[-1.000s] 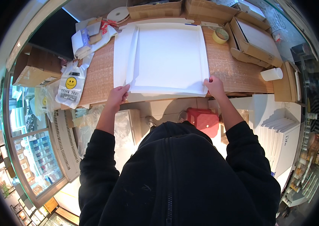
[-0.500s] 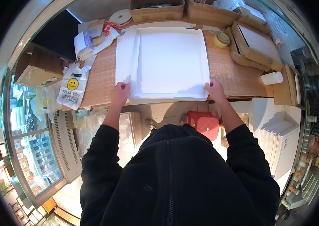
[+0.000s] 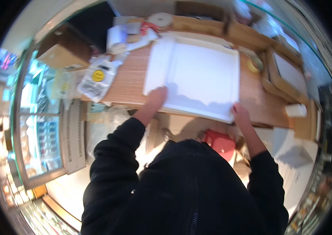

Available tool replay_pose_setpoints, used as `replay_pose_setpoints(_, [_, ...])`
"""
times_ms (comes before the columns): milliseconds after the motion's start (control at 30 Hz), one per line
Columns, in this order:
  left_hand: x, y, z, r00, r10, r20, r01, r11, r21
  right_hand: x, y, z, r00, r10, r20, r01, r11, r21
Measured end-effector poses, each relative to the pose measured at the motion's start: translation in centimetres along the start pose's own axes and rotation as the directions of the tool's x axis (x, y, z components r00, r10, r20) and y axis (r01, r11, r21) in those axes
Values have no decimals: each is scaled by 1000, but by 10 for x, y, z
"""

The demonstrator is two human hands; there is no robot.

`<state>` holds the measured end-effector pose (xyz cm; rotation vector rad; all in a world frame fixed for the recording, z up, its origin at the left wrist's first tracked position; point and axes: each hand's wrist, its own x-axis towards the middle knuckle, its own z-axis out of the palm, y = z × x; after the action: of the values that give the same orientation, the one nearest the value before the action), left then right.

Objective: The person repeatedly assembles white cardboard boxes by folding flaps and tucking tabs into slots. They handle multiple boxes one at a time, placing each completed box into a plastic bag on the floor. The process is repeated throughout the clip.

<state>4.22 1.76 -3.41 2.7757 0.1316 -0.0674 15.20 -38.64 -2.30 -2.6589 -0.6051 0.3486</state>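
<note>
A large white cardboard box blank (image 3: pixel 205 74) lies on the wooden table, with folded-up rims like a shallow tray and a flat flap along its left side. At its near left part, my left hand (image 3: pixel 157 98) is closed with the fingers curled on the edge. My right hand (image 3: pixel 241 112) pinches the near right corner, thumb on top. Shadows of my arms fall across the white panel. The picture is somewhat smeared by motion, so the exact finger contact is hard to see.
A plastic bag with a yellow smiley (image 3: pixel 98 75) lies left on the table (image 3: pixel 128 84). A roll of tape (image 3: pixel 255 64), open cartons (image 3: pixel 285 74) and a white cylinder (image 3: pixel 296 110) stand right. Below the front edge sits a red seat or bag (image 3: pixel 218 144).
My view has turned, so the table appears shifted right and tilted. My left hand has moved inward along the near edge of the blank; my right stays at the corner.
</note>
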Motion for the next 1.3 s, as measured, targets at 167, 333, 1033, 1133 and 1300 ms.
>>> replay_pose_setpoints(167, [-20, -23, -5, 935, 335, 119, -321, 940, -119, -11, 19, -18, 956, -273, 107, 266, 961, 75])
replay_pose_setpoints(333, [-30, -18, -17, 951, 307, 28, -307, 951, 17, -19, 31, -27, 927, -345, 144, 344, 938, 35])
replay_pose_setpoints(1033, [-51, 16, -30, 960, -222, -170, 47, 727, -685, -12, 42, -7, 983, 107, -148, 27, 719, 695])
replay_pose_setpoints(1133, [-53, 18, -32, 995, -86, -41, 69, 950, -305, -17, 31, -11, 992, -124, -38, 130, 941, 312])
replay_pose_setpoints(1300, [-60, 5, -34, 991, 79, 106, -68, 993, -97, -25, 12, -22, 989, -74, 127, 25, 936, 350])
